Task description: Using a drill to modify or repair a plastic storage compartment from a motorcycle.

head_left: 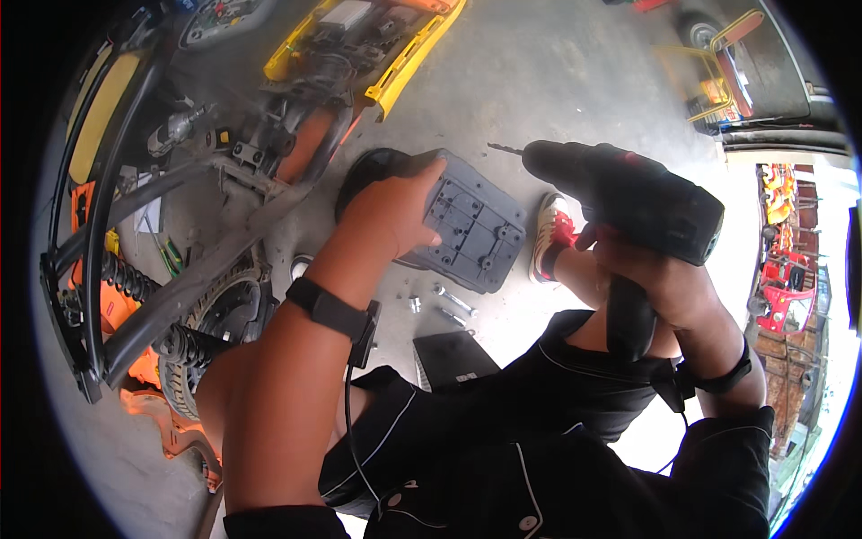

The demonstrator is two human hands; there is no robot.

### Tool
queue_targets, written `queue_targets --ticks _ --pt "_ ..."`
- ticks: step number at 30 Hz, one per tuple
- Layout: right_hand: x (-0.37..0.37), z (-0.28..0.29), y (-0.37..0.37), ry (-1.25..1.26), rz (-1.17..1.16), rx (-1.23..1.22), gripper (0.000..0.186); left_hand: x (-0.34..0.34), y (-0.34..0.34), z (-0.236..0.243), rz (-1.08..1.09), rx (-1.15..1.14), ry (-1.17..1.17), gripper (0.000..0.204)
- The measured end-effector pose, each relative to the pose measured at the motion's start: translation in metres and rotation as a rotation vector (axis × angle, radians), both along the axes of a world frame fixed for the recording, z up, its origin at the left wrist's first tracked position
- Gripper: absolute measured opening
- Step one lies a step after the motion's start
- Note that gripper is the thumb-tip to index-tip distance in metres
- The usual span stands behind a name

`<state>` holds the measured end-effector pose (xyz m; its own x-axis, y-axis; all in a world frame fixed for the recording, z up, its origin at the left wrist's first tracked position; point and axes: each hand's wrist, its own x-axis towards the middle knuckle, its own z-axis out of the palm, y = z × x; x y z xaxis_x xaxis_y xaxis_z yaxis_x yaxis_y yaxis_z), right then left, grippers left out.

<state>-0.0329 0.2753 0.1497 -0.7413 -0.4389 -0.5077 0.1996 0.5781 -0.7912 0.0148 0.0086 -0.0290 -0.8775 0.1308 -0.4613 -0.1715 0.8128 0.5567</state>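
Observation:
A black cordless drill (660, 202) is gripped in my right hand (642, 274), its handle hanging down past my fingers. Its twist bit (506, 148) points left, level with the top of a dark grey plastic housing (476, 225) and apart from it. The housing is tilted up before me, showing a ribbed face with several small holes and round bosses. My left hand (400, 211) clasps its left side, thumb on the ribbed face; the other fingers are mostly hidden. A rounded black part (355, 180) sits behind that hand.
Below the housing lie a wrench (455, 301) and a black flat case (453, 359). A tubular metal frame (180, 287) with a tyre (215, 319) stands at left. Yellow bodywork (395, 67) is at the back. My shoe (548, 238) is beside the housing.

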Motion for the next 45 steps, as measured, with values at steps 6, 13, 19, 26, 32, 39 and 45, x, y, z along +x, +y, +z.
queue_targets --ticks 6,13,19,26,32,39,45 --pt "-0.024 -0.048 0.011 -0.029 -0.296 -0.206 0.024 0.010 0.006 0.021 0.032 -0.075 -0.026 0.109" --pt "-0.043 -0.029 0.020 0.032 -0.505 -0.030 0.049 0.025 -0.029 0.096 -0.011 -0.223 0.031 0.072" --pt "-0.041 -0.038 0.047 -0.053 -0.566 -0.127 0.072 0.021 -0.025 0.096 -0.059 -0.245 -0.038 0.063" --pt "-0.041 -0.036 0.030 -0.016 -0.548 -0.141 0.075 0.022 0.012 0.056 -0.074 -0.169 0.272 0.040" --pt "-0.040 -0.028 0.028 0.034 -0.529 -0.109 0.064 0.024 0.043 0.036 -0.110 -0.280 0.269 0.042" --pt "-0.030 -0.031 0.042 0.026 -0.494 -0.207 0.068 0.033 0.054 0.027 -0.191 -0.432 0.245 0.055" --pt "-0.026 -0.036 0.048 0.053 -0.512 -0.270 0.071 0.046 0.065 0.019 -0.261 -0.519 0.191 0.070"
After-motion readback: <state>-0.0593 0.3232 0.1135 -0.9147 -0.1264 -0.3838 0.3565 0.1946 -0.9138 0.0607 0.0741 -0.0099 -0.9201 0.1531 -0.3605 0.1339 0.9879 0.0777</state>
